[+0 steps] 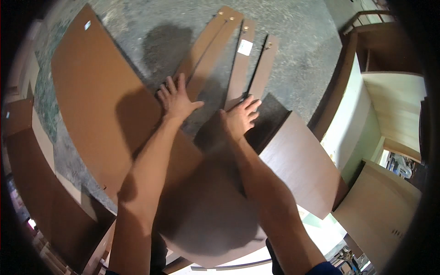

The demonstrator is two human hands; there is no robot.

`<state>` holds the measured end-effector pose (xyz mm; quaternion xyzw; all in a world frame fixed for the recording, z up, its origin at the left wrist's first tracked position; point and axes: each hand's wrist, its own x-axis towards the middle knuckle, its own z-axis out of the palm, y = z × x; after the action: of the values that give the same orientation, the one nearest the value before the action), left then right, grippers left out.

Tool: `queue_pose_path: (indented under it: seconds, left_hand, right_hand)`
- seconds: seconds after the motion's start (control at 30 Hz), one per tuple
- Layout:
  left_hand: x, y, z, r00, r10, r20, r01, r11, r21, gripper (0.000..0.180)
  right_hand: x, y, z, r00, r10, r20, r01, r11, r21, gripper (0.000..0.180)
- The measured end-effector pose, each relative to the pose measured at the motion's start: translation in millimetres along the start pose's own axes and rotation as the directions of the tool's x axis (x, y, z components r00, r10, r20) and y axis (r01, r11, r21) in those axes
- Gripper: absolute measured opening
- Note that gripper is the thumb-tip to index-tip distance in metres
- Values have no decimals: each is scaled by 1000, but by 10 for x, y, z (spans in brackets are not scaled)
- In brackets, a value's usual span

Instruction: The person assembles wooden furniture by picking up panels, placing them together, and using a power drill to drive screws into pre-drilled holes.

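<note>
My left hand (176,100) is spread open at the near end of a wide brown board strip (208,52), which has a dark line along its length and small metal fittings at its far end. A narrower brown strip (238,75) with a white label lies to the right. Beside it is another narrow strip (264,64) with one fitting. My right hand (240,117) has its fingers apart over the near ends of these two strips. Whether either hand presses on the strips cannot be told. Beneath my forearms lies a shadowed brown panel (211,201).
A large brown panel (91,91) with a small label lies on the grey concrete floor (302,59) at left. A smooth brown panel (300,160) is at right. Open cabinet-like frames (389,96) stand at far right, and long brown boards (41,188) at far left.
</note>
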<state>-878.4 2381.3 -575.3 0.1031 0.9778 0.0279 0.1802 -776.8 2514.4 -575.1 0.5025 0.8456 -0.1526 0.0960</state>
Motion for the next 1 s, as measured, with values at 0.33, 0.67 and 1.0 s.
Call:
queue_pose_path:
  seconds: [0.33, 0.67, 1.0]
  left_hand:
    - [289, 420, 81, 981, 141, -131, -174, 942, -289, 95]
    - [-755, 405, -1053, 855, 465, 228, 287, -58, -956, 38]
    - [-4805, -888, -3166, 972, 51, 229, 234, -229, -945, 84]
  right_hand:
    - [402, 109, -358, 966, -19, 259, -81, 927, 366, 113]
    - [86, 89, -1961, 653, -428, 625, -537, 319, 781, 87]
    - [-3055, 481, -3235, 340, -668, 662, -70, 684, 726, 92]
